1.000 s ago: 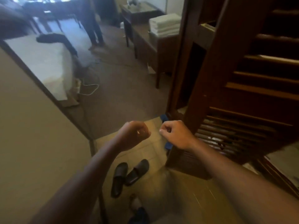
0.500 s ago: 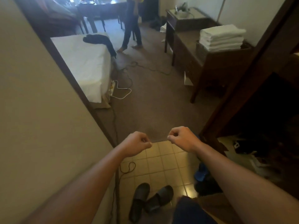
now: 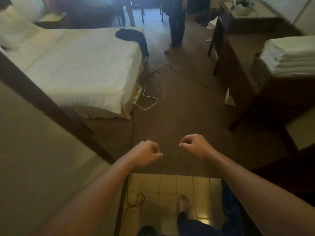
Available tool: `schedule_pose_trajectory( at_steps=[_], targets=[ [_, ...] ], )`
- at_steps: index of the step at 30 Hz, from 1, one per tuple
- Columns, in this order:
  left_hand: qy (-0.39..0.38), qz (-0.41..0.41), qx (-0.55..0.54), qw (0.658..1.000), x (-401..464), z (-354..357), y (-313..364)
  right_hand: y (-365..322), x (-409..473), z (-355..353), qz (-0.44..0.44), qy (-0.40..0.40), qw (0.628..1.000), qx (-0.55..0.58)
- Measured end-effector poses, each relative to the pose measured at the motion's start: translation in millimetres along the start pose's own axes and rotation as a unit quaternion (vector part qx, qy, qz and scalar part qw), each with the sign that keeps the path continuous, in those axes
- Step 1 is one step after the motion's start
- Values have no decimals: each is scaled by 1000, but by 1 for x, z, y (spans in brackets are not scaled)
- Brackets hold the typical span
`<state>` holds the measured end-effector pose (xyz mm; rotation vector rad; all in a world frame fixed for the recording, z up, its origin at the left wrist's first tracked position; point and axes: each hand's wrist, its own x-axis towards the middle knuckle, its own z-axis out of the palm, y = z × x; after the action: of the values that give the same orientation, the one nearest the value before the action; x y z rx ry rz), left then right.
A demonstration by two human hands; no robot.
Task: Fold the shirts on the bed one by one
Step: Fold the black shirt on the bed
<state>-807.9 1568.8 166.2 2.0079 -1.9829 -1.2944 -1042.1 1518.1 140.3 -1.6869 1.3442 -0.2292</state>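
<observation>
From the head camera, your left hand (image 3: 147,153) and right hand (image 3: 193,146) are both raised in front of you with the fingers curled into loose fists, and neither holds anything. They hang near each other above the brown carpet (image 3: 179,116), just past the edge of the tiled floor (image 3: 170,188) where your bare foot (image 3: 184,200) stands.

The only garment you can see is a dark shirt (image 3: 132,38), bunched at the far corner of the bed (image 3: 81,68), with part of it hanging over the edge. It is well apart from both hands, so I judge folding has not started; you need to walk over first.

The risks lie on that walk. A white cable (image 3: 148,101) loops from a power strip (image 3: 138,92) just beside the bed's near corner, and a dark cord (image 3: 180,74) trails across the carpet toward the wooden table (image 3: 238,92). Either could catch your foot if you cut close to the bed.

Another person (image 3: 177,23) stands near the shirt's corner, so you could bump into them when reaching.

The draped part could drag the shirt to the floor if you tug it sideways. Whether it is one shirt or several is too blurred to tell.
</observation>
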Motion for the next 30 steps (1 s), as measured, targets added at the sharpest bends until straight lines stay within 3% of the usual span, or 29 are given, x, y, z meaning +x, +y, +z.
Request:
schedule_pose_trajectory(
  at_steps=[9,15,30],
  targets=[
    [-2,-29,31,999,110,-75,21,-11,133,-90,-5,-33,998,-61],
    [44,-42,19,998,206,-140,1,-32,242,-133,-15,-44,993,-110],
    [53,-52,51,996,452,-388,-58,-134,565,-213,-3,-22,995,-95]
  ],
)
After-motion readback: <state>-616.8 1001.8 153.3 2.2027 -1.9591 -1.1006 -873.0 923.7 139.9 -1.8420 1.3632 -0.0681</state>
